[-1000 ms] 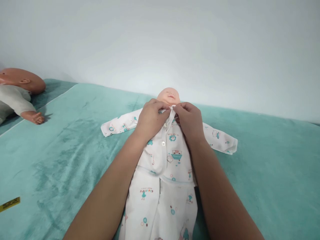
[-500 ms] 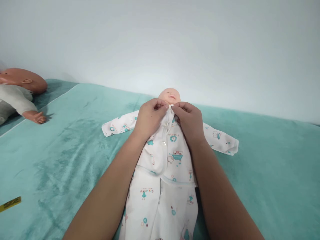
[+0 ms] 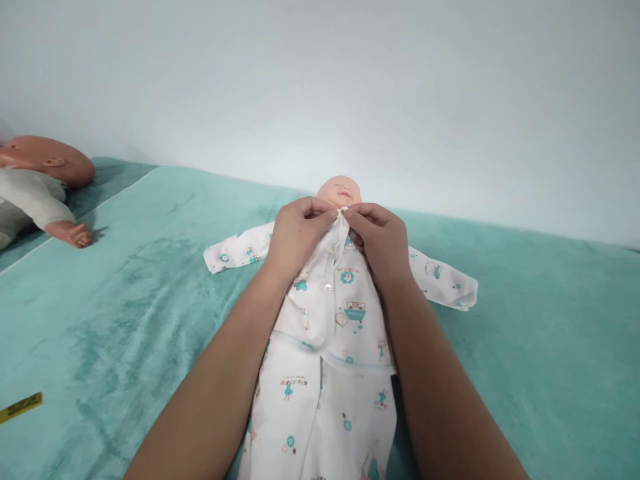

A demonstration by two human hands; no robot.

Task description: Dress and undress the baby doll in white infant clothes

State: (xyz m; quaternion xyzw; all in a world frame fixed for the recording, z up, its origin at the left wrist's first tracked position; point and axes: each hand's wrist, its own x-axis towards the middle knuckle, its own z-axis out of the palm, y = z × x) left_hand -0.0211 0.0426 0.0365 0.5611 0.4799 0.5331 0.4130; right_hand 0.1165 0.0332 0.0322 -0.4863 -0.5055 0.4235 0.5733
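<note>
Left thumb (image 3: 327,218) higher, collar (image 3: 341,214) between hands (image 3: 299,235) (image 3: 384,240)

Nothing legible for sure: lettering on white printed trousers (image 3: 323,420) and top (image 3: 340,307) too small, marks on near-left yellow strip (image 3: 21,407) blurred.

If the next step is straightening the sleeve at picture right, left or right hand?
Right, I'd say: the right hand is beside that sleeve; the left hand is across the shirt. Both appear to pinch the collar, so the right must release first.
</note>
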